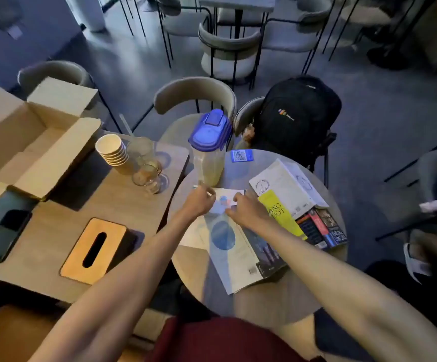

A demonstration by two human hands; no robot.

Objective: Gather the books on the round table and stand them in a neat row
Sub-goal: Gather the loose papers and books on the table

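Observation:
Several books lie flat and overlapping on the round table [269, 307]. A small white book [225, 198] lies at the far side; my left hand [197, 201] grips its left edge and my right hand [246, 210] grips its right edge. Below it lies a pale book with a blue oval [228, 246] over a dark-covered book [267, 253]. To the right are a white book [282, 186], a yellow book [281, 214] and a dark red-and-black book [322, 227].
A plastic jug with a blue lid [209, 147] stands just beyond my hands, beside a blue QR card [241, 155]. The wooden table on the left holds stacked paper cups [113, 150], glasses [147, 173], a tissue box [94, 250], a phone [4, 235] and an open carton [29, 137]. A black backpack [295, 113] sits on a chair.

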